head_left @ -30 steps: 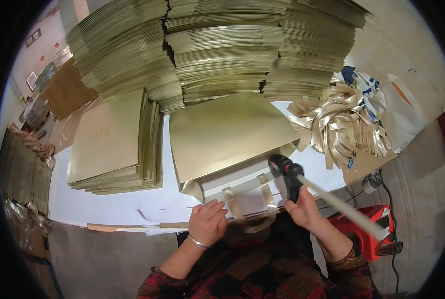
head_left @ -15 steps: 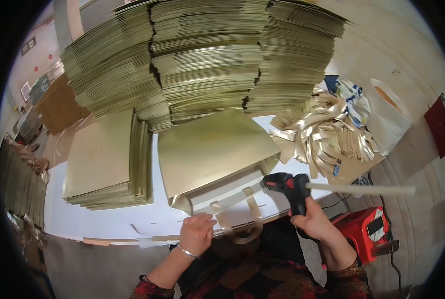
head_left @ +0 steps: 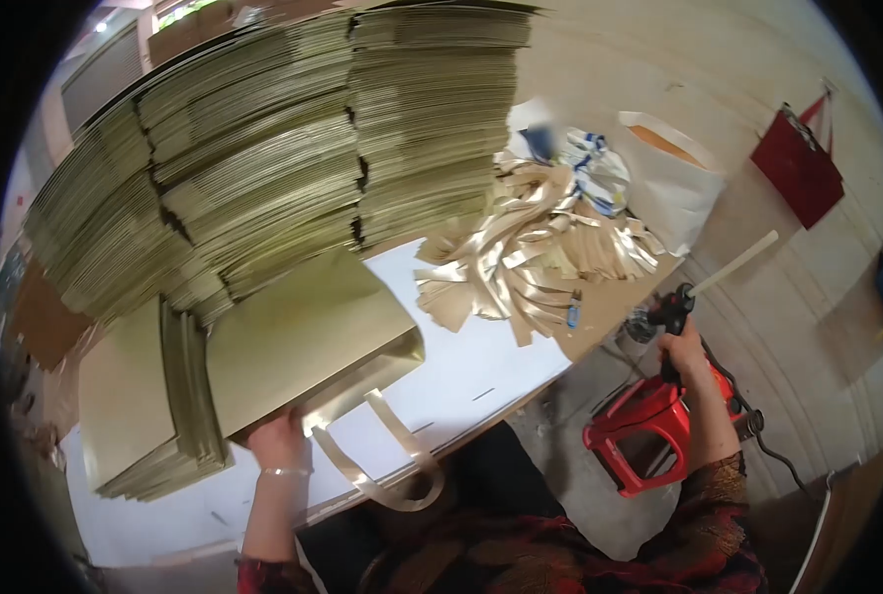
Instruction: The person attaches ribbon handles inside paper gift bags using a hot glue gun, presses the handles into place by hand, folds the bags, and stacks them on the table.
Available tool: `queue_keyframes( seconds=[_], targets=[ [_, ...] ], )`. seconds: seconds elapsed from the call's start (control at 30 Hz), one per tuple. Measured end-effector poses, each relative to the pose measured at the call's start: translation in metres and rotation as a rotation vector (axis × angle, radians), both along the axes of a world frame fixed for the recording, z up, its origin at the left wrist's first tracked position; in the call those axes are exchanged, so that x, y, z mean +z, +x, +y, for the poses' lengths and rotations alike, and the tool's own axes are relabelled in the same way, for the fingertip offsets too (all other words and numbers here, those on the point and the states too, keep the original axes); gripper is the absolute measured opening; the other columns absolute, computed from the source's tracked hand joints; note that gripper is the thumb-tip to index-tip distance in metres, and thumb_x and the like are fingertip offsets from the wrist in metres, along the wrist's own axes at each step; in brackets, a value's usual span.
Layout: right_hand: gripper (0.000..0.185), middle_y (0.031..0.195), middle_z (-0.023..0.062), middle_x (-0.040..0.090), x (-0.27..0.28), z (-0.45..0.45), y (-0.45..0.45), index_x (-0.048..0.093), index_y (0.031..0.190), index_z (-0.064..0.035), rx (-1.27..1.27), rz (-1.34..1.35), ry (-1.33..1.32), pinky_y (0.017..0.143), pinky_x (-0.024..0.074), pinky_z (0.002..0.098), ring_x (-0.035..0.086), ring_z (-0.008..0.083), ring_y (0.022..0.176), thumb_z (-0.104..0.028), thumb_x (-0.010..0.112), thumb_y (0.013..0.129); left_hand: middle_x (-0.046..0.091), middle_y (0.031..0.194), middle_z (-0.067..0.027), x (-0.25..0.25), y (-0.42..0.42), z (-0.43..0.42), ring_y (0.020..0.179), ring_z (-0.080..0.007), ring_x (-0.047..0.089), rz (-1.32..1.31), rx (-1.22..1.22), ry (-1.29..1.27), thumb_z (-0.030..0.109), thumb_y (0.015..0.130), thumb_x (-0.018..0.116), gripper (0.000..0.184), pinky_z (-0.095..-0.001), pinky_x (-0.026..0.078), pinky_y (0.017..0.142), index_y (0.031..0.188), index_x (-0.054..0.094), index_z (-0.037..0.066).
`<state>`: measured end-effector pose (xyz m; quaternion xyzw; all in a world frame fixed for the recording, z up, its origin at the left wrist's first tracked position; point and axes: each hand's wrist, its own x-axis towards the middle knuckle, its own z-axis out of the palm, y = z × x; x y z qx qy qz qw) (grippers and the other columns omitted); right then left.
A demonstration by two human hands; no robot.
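Observation:
A gold paper bag [head_left: 303, 327] lies on the white tabletop with its mouth towards me. A gold ribbon handle [head_left: 402, 503] loops from the mouth over the table's front edge. My left hand [head_left: 278, 441] is at the left corner of this mouth, with its fingers tucked inside and hidden. My right hand [head_left: 686, 351] is closed around the grip of a black glue gun [head_left: 675, 309], out to the right beyond the table. A pale glue stick [head_left: 734, 265] sticks out of the gun's back.
Tall stacks of flat gold bags [head_left: 263, 148] rise at the back. A lower pile of gold bags [head_left: 130, 396] stands at left. Loose gold ribbons [head_left: 521, 247] cover the right end. A red plastic stool [head_left: 659, 436] stands below the right hand; a black cord runs beside it.
My right hand has carried the glue gun right, away from the bag, to above the stool. My left hand has moved into the bag's mouth. The view has swung right.

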<state>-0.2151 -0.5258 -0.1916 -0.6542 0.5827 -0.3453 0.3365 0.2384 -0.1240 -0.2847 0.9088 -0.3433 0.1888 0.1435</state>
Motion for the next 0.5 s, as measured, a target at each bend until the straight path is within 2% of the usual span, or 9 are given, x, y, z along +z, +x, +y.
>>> queue_keyframes(
  seconds=[0.13, 0.17, 0.2, 0.23, 0.3, 0.37, 0.4, 0.47, 0.5],
  targets=[
    [0.048, 0.064, 0.0093, 0.056, -0.064, -0.082, -0.024, 0.044, 0.117, -0.0013, 0.069, 0.104, 0.248, 0.047, 0.0495, 0.0364, 0.058, 0.0218, 0.052, -0.001, 0.06, 0.072, 0.069, 0.079, -0.013, -0.008, 0.005, 0.002, 0.073, -0.0319, 0.067, 0.122, -0.322, -0.105, 0.015, 0.08, 0.062, 0.016, -0.0432, 0.054, 0.066, 0.093, 0.071, 0.014],
    [0.05, 0.066, 0.0119, 0.058, -0.04, -0.065, -0.007, 0.044, 0.119, 0.0011, 0.09, 0.073, 0.369, 0.051, 0.0512, 0.0359, 0.062, 0.0235, 0.058, -0.001, 0.06, 0.071, 0.07, 0.085, -0.013, -0.003, 0.0, -0.001, 0.076, -0.0308, 0.068, 0.103, -0.393, -0.178, 0.016, 0.081, 0.059, 0.019, -0.0399, 0.055, 0.068, 0.095, 0.071, 0.011],
    [0.05, 0.066, 0.0119, 0.058, -0.052, -0.076, -0.008, 0.044, 0.119, 0.0011, 0.111, 0.073, 0.378, 0.051, 0.0512, 0.0359, 0.062, 0.0235, 0.058, -0.001, 0.06, 0.071, 0.069, 0.098, -0.015, 0.005, -0.007, 0.001, 0.092, -0.0316, 0.066, 0.3, -0.331, -0.035, 0.02, 0.083, 0.058, 0.025, -0.0412, 0.053, 0.082, 0.102, 0.068, 0.008],
    [0.05, 0.068, 0.0131, 0.06, -0.067, -0.093, -0.016, 0.046, 0.119, 0.0026, 0.122, 0.321, 0.12, 0.054, 0.0513, 0.0352, 0.064, 0.0241, 0.063, -0.002, 0.06, 0.072, 0.066, 0.107, -0.0164, 0.005, -0.01, 0.001, 0.1, -0.033, 0.063, 0.201, -0.402, -0.001, 0.023, 0.084, 0.056, 0.03, -0.0434, 0.049, 0.09, 0.106, 0.066, 0.006],
    [0.039, 0.091, 0.0185, 0.067, -0.018, -0.034, 0.035, 0.054, 0.113, 0.0042, -0.129, 0.579, -0.265, 0.082, 0.0507, 0.0413, 0.066, 0.0353, 0.091, -0.012, 0.063, 0.079, 0.064, 0.115, -0.0179, 0.008, -0.013, 0.0, 0.108, -0.0344, 0.06, 0.099, -0.462, 0.039, 0.026, 0.085, 0.055, 0.034, -0.0455, 0.044, 0.097, 0.11, 0.064, 0.005],
    [0.038, 0.095, 0.0185, 0.067, -0.033, -0.034, 0.063, 0.056, 0.111, 0.0014, 0.019, 0.28, -0.545, 0.08, 0.0513, 0.0417, 0.066, 0.0335, 0.09, -0.02, 0.065, 0.081, 0.056, 0.128, -0.0191, 0.015, -0.016, 0.0, 0.118, -0.0356, 0.053, 0.148, -0.443, 0.147, 0.032, 0.085, 0.053, 0.04, -0.0484, 0.036, 0.105, 0.114, 0.061, 0.005],
    [0.041, 0.097, 0.0183, 0.065, -0.019, 0.004, 0.098, 0.057, 0.114, -0.0001, 0.248, 0.054, -0.272, 0.081, 0.0512, 0.0402, 0.064, 0.0305, 0.091, -0.025, 0.067, 0.081, 0.056, 0.128, -0.0191, 0.021, -0.017, -0.002, 0.118, -0.0356, 0.053, 0.147, -0.434, 0.156, 0.032, 0.085, 0.053, 0.04, -0.0484, 0.036, 0.105, 0.114, 0.061, 0.005],
    [0.054, 0.096, 0.018, 0.062, -0.024, 0.077, 0.17, 0.056, 0.121, 0.0032, 0.574, 0.237, -0.237, 0.086, 0.0489, 0.0367, 0.061, 0.0279, 0.094, -0.03, 0.071, 0.08, 0.055, 0.129, -0.0191, 0.035, -0.02, -0.013, 0.117, -0.0348, 0.055, 0.288, -0.402, 0.251, 0.035, 0.085, 0.055, 0.042, -0.0461, 0.039, 0.103, 0.113, 0.061, 0.004],
    [0.058, 0.103, 0.0204, 0.061, -0.069, 0.088, 0.202, 0.056, 0.121, 0.0037, 0.708, -0.028, -0.223, 0.092, 0.0465, 0.0387, 0.058, 0.0327, 0.104, -0.033, 0.071, 0.079, 0.055, 0.13, -0.0191, 0.04, -0.021, -0.021, 0.117, -0.035, 0.054, 0.384, -0.382, 0.295, 0.04, 0.085, 0.054, 0.051, -0.0437, 0.04, 0.102, 0.121, 0.056, 0.004]
  ],
)
